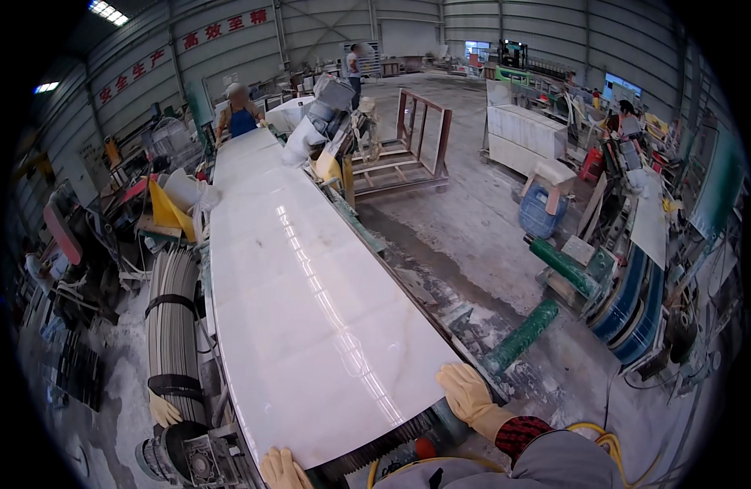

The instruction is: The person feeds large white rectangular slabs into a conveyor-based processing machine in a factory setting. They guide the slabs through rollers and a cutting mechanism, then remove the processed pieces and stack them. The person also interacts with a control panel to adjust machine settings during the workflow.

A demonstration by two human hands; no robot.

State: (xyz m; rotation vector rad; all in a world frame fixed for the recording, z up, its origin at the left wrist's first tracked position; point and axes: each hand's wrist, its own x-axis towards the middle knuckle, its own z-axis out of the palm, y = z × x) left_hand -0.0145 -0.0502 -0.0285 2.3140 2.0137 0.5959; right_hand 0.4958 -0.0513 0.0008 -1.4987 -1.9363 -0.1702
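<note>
Shed wall (pixel 327 45) stands far beyond the fingers, pale and panelled. Long white slab (pixel 310 310), glossy and streaked with lamp reflections, lies flat from under the fingertips and runs away ahead of both hands. Rust-brown rack (pixel 443 143) sits on the floor, well ahead of the right fingers. Pale block (pixel 526 134) is farther to the right of them. Co-worker in a blue apron (pixel 243 122) stands at the slab's far end, opposite the fingers. Grey ribbed bundle (pixel 170 326), bound with dark straps, lies ahead and left of the left fingers. Green roller (pixel 522 336) is near the right fingers, just ahead and to the right. Blue jug (pixel 541 212) stands farther off on that side.

Right hand (pixel 467 393), in a cream glove: fingers slightly spread over the slab's near right corner. Left hand (pixel 283 469), gloved alike: fingers close together at the near left corner, cut off by the lower edge of view. Both thumbs unclear; cannot tell whether either hand grips. Loose cream glove (pixel 164 409) rests by the bundle's near end, left of the left fingers.
</note>
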